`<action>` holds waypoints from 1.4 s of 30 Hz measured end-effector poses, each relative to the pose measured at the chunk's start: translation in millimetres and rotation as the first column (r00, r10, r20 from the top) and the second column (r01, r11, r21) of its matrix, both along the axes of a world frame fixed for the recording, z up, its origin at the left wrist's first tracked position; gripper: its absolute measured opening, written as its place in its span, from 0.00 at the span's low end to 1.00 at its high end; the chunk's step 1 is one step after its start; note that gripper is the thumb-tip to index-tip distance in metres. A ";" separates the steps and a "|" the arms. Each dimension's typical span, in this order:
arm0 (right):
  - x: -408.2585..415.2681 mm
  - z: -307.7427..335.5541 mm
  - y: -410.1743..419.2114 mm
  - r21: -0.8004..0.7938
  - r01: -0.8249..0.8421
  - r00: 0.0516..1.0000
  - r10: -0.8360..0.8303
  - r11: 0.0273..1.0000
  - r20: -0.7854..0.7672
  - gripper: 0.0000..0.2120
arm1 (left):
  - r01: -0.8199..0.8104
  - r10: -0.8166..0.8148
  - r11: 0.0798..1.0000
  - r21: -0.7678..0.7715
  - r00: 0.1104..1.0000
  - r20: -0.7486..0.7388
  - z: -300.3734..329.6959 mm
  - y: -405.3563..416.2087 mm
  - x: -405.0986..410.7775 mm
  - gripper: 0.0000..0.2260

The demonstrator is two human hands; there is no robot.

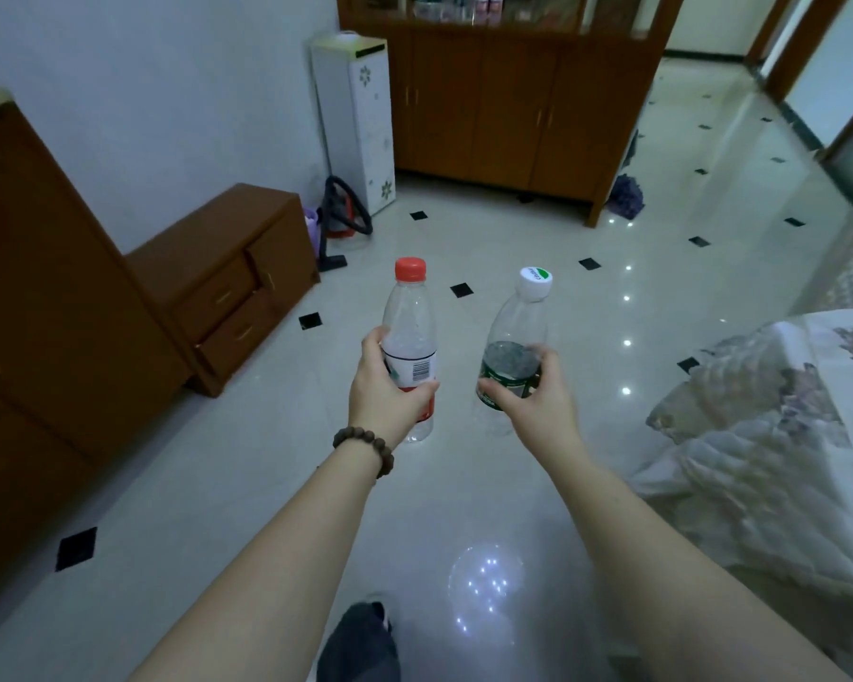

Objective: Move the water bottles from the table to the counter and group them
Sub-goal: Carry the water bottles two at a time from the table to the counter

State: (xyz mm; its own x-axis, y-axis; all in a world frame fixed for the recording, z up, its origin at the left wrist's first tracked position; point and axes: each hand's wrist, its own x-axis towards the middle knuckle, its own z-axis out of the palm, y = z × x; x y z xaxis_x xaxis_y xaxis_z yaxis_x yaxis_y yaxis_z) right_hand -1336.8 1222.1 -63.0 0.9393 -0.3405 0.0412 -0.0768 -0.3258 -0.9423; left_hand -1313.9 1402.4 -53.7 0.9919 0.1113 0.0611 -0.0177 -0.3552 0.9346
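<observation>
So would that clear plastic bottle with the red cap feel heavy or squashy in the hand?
Probably light: the clear plastic bottle with the red cap looks nearly empty. Its thin walls would likely dent under a firm squeeze by the left hand. Set down, it may tip easily, being tall and narrow.

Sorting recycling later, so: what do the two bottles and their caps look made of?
Red-capped bottle: clear thin plastic, glossy; the floor shows through it, and it has a printed label. Green-labelled bottle: the same clear plastic. Red cap and white cap: opaque plastic, probably moulded, with ribbed sides.
</observation>
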 end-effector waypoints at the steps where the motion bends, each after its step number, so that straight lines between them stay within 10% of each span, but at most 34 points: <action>1: 17.1 -2.7 -3.7 -0.005 0.012 1.000 -0.012 1.000 -0.005 0.31 | 0.011 -0.011 1.000 -0.003 1.000 -0.002 -1.8 -3.1 19.3 0.35; 28: 544.6 -22.4 -209.2 -0.016 0.267 0.963 -0.268 0.963 -0.041 0.31 | 0.282 -0.282 0.959 0.036 0.959 0.001 -30.9 -206.2 603.1 0.34; 42: 852.1 -6.7 -367.9 -0.047 0.075 0.995 -0.078 0.996 -0.060 0.32 | 0.067 -0.067 0.998 0.014 0.998 -0.001 -14.3 -358.2 879.2 0.36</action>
State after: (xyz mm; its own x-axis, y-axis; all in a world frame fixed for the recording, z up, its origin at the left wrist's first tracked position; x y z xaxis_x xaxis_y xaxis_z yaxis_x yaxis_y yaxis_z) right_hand -484.7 854.2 -69.7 0.9118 -0.4105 0.0003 -0.1610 -0.3584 -0.9196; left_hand -434.7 1044.2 -68.0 0.9971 0.0437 0.0616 -0.0414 -0.3660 0.9297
